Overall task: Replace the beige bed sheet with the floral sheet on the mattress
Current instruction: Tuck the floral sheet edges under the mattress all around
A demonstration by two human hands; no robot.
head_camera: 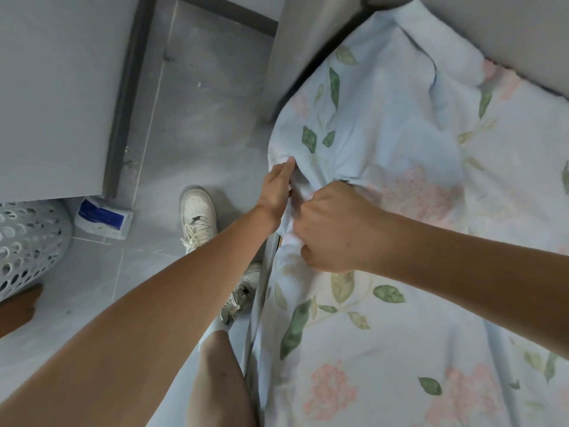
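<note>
Both bare forearms reach to the edge of the pale blue floral cotton sheet (400,334) spread over the bed. Left hand (278,183) pinches that edge, fingers clamped on cloth; right hand (335,226) grips a bunched fold just beside it, fingers curled tight.

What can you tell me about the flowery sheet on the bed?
The pale blue floral sheet looks like soft cotton, printed with pink blossoms and green leaves. It lies wrinkled across the bed, draping over the side edge. The left hand pinches a fold at the edge, and the right hand grips bunched cloth beside it.
</note>
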